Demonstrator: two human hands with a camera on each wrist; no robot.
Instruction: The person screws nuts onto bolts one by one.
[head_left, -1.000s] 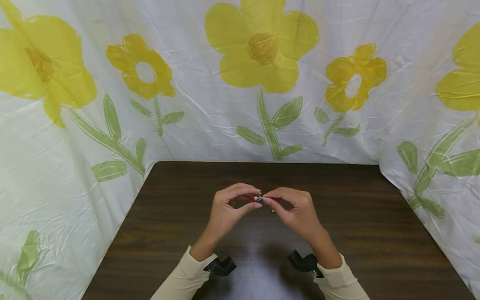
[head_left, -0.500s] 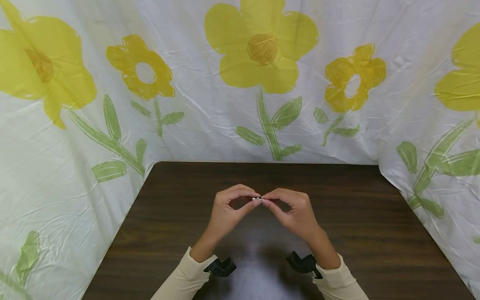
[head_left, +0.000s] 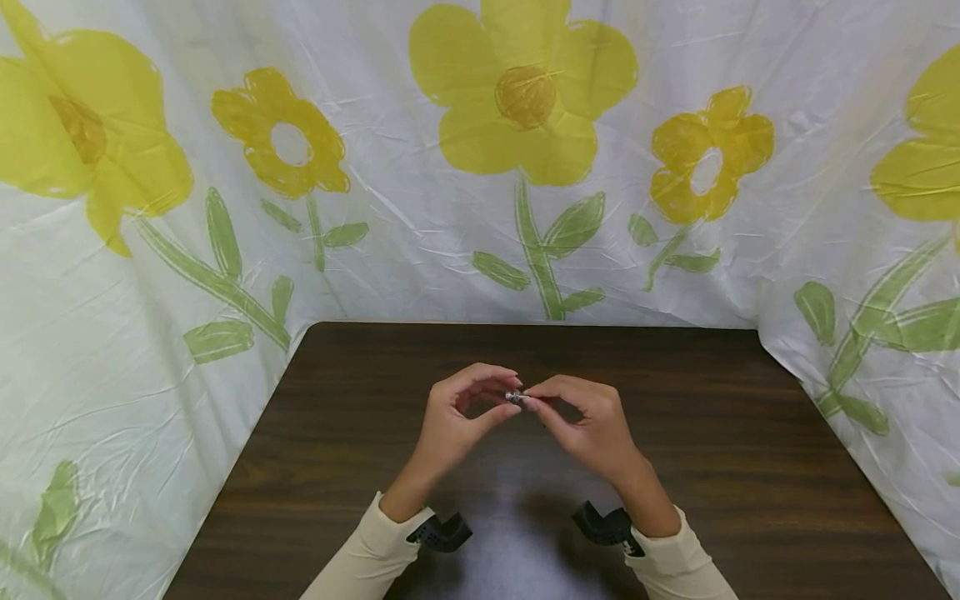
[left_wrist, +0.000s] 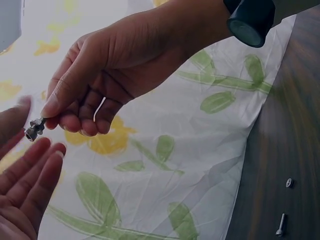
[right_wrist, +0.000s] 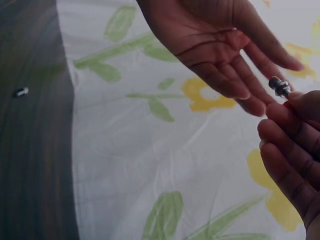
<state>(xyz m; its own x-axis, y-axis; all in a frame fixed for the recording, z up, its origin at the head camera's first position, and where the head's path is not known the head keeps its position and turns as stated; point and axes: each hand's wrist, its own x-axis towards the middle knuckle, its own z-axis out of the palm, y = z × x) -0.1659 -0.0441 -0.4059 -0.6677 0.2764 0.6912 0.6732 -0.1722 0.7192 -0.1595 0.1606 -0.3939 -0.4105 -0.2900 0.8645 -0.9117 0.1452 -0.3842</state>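
Observation:
Between the two hands, above the table, is a small silver socket-head bolt (head_left: 513, 396) with a wider nut-like or washer-like piece around its shank. My right hand (head_left: 592, 417) pinches the shank end between thumb and index finger; its other fingers curl loosely in the left wrist view. Around the bolt's head, my left hand (head_left: 450, 412) has thumb and fingers parted. In the right wrist view, the left hand (right_wrist: 215, 50) shows its fingers relaxed and apart from the bolt (right_wrist: 279, 86). The left thumb is blurred in the left wrist view.
On the dark wooden table (head_left: 360, 483) lie a second screw (left_wrist: 281, 225) and a small metal ring or nut (left_wrist: 289, 183). A small metal piece (right_wrist: 21, 92) also shows in the right wrist view. A flower-printed cloth (head_left: 420, 250) hangs around the table.
The left fingers closed on the bolt half a second ago and have since spread off it. The right hand has shifted slightly left and keeps its pinch.

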